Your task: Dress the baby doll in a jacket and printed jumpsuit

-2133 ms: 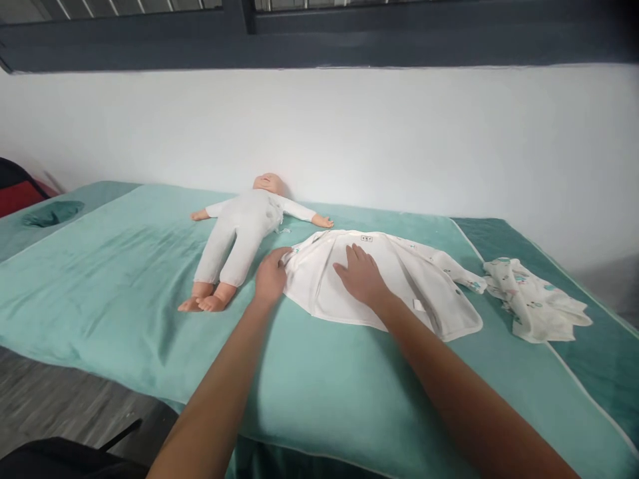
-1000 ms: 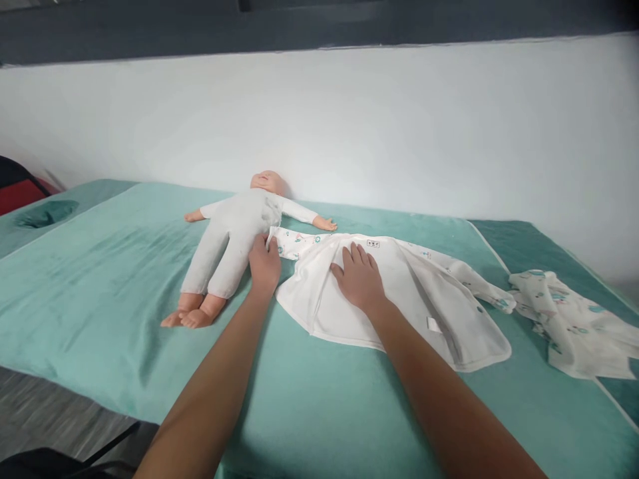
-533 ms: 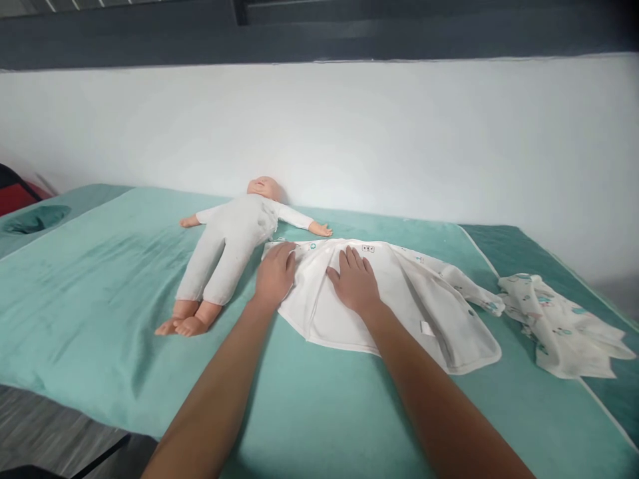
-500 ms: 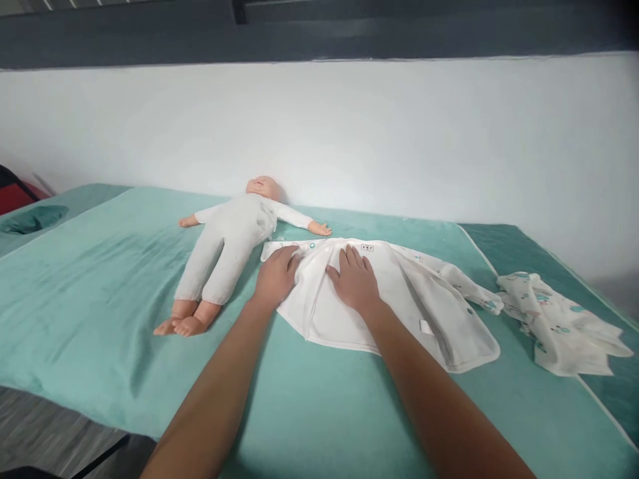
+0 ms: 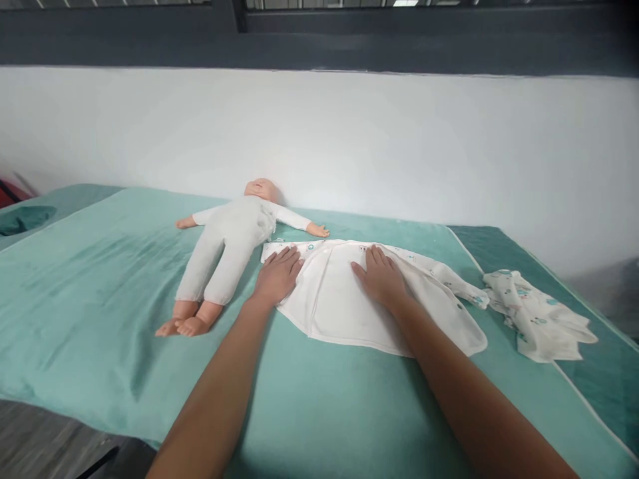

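Observation:
A white baby shirt [image 5: 344, 299] with a small coloured print on its sleeves lies spread open on the green bed cover. My left hand [image 5: 279, 274] rests flat on its left sleeve, fingers stretched out. Flat on the shirt near the neckline label lies my right hand [image 5: 382, 276], fingers extended, holding nothing. Part of the shirt's right side is hidden under my right forearm. Just left of the shirt a baby doll [image 5: 224, 239] in a white cloth body lies on its back, arms out, one hand close to the shirt's upper edge.
A crumpled printed garment [image 5: 542, 316] lies at the right, by the end of the shirt's right sleeve. The green cover [image 5: 100, 299] spreads over the bed, with a white wall [image 5: 399, 146] behind. Grey floor [image 5: 40, 439] shows at lower left.
My right hand has slid to the right across the shirt. My left hand has spread out flatter on the left sleeve. The view has shifted slightly; the doll stays in place.

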`<state>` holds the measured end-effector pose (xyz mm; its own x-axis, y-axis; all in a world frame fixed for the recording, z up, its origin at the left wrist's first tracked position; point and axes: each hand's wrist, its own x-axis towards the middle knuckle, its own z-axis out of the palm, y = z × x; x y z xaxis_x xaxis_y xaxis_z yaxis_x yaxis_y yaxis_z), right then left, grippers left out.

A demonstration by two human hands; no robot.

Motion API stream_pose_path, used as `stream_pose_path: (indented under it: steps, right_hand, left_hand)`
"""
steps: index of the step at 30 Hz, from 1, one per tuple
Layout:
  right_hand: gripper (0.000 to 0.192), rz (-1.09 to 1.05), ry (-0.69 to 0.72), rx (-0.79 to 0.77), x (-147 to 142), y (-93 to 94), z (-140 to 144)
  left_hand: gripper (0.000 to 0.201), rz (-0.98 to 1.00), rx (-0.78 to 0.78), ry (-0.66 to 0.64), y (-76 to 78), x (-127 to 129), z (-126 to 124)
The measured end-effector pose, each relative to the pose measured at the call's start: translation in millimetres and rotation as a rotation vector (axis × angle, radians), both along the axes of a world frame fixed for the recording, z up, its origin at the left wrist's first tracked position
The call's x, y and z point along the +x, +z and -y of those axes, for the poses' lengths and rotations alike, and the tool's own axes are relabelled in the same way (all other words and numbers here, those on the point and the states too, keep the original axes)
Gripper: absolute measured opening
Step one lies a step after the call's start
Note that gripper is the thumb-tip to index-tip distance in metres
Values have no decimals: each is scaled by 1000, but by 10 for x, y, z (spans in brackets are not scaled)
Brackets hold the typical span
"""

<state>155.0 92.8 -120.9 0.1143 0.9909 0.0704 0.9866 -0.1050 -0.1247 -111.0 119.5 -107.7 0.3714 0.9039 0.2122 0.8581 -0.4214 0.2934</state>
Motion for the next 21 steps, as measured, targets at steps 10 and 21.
stream_pose_path:
  steps: [10, 21]
  right_hand:
    - [66, -386, 163, 84, 274, 113, 558]
    - [63, -62, -604, 171, 1712, 246, 921]
  left_hand:
    - [53, -84, -10, 70, -10, 13, -45]
    - [52, -101, 14, 150, -1, 13, -110]
